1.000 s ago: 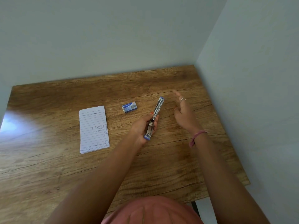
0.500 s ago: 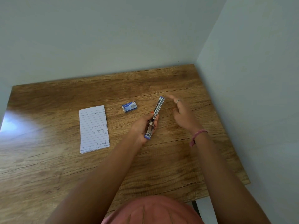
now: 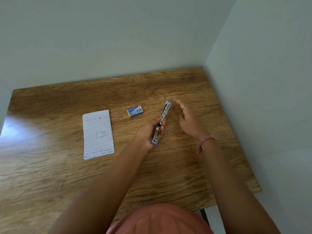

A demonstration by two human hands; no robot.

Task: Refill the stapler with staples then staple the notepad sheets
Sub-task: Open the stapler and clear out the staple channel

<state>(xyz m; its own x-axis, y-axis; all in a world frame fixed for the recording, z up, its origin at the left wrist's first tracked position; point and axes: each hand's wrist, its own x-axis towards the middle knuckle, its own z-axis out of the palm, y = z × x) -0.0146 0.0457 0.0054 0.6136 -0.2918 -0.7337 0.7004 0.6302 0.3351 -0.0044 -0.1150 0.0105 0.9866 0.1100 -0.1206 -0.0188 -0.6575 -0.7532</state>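
My left hand (image 3: 148,132) grips a small blue and silver stapler (image 3: 166,110) by its near half; the stapler is swung fully open, its far arm pointing away over the table. My right hand (image 3: 189,120) hovers just right of the stapler's far tip, fingers spread and holding nothing. A small blue staple box (image 3: 135,111) lies shut on the table, left of the stapler. A lined notepad (image 3: 98,134) with handwriting lies flat further left.
The wooden table (image 3: 67,174) sits in a corner, with walls close behind and on the right. Its right edge runs just beyond my right forearm. Glare marks the table's left side.
My right hand has drifted left, towards the stapler's far tip. The left hand and stapler have stayed in place.
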